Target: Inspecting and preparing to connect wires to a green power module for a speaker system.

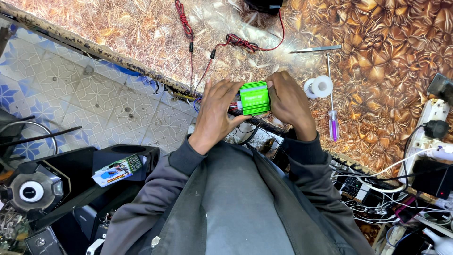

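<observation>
A small bright green metal box (255, 97) with ribbed sides is held between both hands above the edge of a brown patterned worktop (377, 71). My left hand (216, 113) grips its left side with the fingers curled over the top. On the box's right side, my right hand (289, 103) clasps it. Dark wires trail down from under the box.
Red and black leads (234, 41) lie on the worktop with tweezers (315, 49), a white solder spool (319, 87) and a purple-handled screwdriver (333, 123). A power strip with plugs (432, 137) and tangled cables sit at right. Black speakers (33, 189) and a small carton (117, 171) stand at lower left on a tiled floor.
</observation>
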